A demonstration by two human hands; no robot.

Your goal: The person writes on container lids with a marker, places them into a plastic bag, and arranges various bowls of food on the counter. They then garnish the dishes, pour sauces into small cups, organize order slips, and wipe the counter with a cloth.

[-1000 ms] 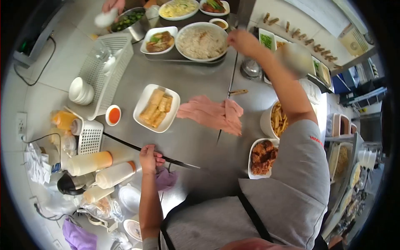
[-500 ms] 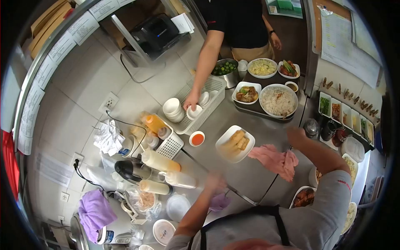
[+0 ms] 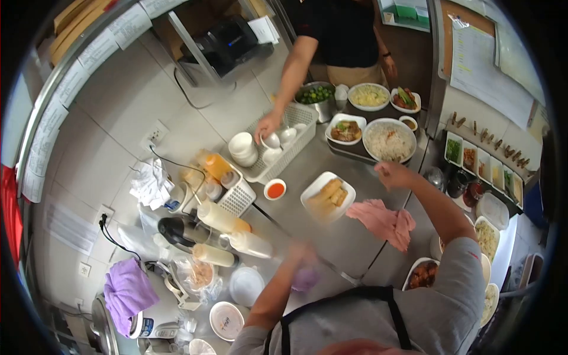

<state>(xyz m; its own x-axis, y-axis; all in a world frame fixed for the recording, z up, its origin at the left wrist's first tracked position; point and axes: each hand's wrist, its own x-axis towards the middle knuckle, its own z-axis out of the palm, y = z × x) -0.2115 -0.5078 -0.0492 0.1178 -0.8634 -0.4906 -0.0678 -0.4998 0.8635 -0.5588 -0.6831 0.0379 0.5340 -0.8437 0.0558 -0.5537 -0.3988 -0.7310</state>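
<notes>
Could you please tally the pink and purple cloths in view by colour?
Pink: 1, the pink cloth on the metal counter
Purple: 2, the draped purple cloth at the picture's left and the blurred purple cloth by the left hand
Total: 3

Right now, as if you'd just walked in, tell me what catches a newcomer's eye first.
First, the crumpled pink cloth, bright on the steel counter, just right of a white dish of golden rolls. Beyond it, the person's right hand is close to a big bowl of rice. On the left, red-orange sauce stands out near the white basket where a co-worker's hand is.
</notes>
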